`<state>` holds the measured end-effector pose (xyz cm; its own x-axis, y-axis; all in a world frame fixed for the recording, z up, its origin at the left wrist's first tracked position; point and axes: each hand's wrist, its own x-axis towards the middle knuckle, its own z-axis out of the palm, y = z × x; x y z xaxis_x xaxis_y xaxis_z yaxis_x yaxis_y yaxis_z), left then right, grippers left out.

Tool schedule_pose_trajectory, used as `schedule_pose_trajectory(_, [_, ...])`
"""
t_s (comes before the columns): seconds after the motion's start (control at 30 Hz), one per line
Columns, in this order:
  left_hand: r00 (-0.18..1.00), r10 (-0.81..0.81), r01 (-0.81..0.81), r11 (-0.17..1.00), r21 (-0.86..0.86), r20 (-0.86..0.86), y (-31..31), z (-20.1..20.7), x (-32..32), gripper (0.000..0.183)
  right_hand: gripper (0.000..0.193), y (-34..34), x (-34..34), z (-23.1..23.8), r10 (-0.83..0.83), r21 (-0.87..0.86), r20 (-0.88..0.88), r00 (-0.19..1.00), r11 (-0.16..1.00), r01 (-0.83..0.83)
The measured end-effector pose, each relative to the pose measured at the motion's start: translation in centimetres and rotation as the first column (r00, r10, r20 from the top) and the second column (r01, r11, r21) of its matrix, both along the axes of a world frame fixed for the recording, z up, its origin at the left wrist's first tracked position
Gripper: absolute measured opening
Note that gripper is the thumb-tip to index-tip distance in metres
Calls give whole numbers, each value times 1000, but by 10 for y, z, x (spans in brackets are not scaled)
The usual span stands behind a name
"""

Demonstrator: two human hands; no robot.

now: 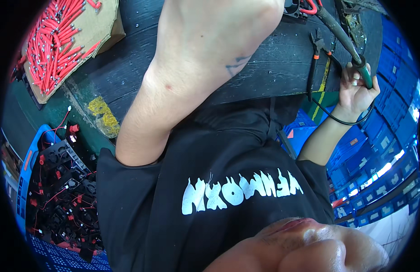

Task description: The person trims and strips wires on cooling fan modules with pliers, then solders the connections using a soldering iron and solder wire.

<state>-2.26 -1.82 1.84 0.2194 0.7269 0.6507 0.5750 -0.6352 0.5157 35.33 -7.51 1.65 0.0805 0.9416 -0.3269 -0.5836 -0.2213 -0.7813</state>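
My left hand [221,34] looms large at the top, close to the camera. Only its back and wrist show, with a dark mark on the skin; the fingers are hidden beyond the upper edge. At the upper right my right hand [355,93] is closed around the green handle of a soldering iron [339,34]. Its dark metal barrel slants up and left. Near the barrel's upper end lies a small black fan [291,7] with red wires [309,8], partly covered by my left hand.
Cutting pliers [316,47] with black and orange handles lie on the dark worktable [282,68]. A cardboard box [108,34] at the upper left carries many red wire pieces. Below it, a blue crate [26,174] holds fans and red connectors. Blue bins [391,118] stand at the right.
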Motion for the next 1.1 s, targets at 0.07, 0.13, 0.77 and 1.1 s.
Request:
schedule_pose_trajectory(0.07, [1000,-2,2,1000,8,-2,1,0,0,26,54,1,0,0,19,13,-7,1000,1000,-19])
schedule_pose_trajectory(0.13, [1000,2,-2,1000,31,7,3,-2,1,25,54,0,0,0,3,11,2,1000,1000,-3])
schedule_pose_trajectory(0.77, [998,66,-64,995,81,-25,4,-6,4,12,54,1,-3,1,-31,10,21,999,999,30])
schedule_pose_trajectory(1.1, [997,62,-59,997,55,-56,2,3,4,10,55,0,-3,1,-55,16,22,998,998,55])
